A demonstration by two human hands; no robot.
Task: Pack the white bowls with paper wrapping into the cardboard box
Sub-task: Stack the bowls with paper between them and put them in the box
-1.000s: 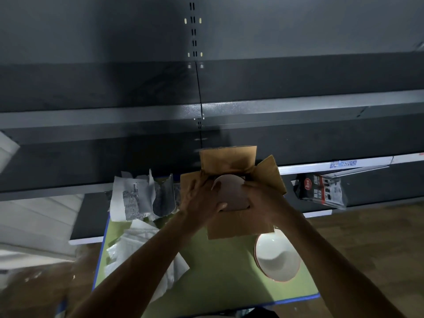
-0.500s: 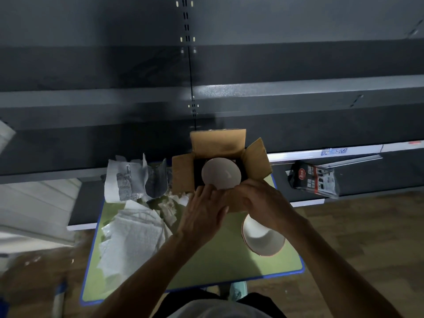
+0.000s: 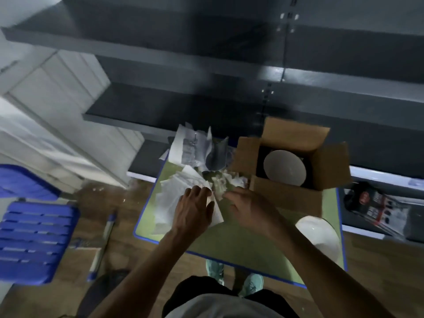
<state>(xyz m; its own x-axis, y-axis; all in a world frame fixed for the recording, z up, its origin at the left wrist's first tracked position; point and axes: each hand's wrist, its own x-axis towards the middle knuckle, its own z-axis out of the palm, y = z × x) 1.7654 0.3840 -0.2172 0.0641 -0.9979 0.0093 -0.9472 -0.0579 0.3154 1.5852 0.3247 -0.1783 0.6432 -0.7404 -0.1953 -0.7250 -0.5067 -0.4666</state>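
An open cardboard box (image 3: 284, 198) stands at the back right of the small green table (image 3: 241, 246), and one white bowl (image 3: 284, 167) lies inside it. A second white bowl (image 3: 317, 237) rests on the table's right edge, partly behind my right forearm. White paper sheets (image 3: 174, 193) are heaped on the table's left side. My left hand (image 3: 195, 210) lies spread on this paper. My right hand (image 3: 250, 206) reaches toward the same sheets just in front of the box, fingers apart. The frame is blurred, so any grip on paper is unclear.
Printed newspaper sheets (image 3: 195, 150) stand crumpled at the table's back left. Dark metal shelves (image 3: 206, 65) run behind the table. A blue plastic chair (image 3: 32, 239) sits on the wooden floor at left. A black and red package (image 3: 376, 205) lies on the low shelf at right.
Both hands left the box, where the bowl now sits, and moved left onto the paper pile. The view swung left and down.
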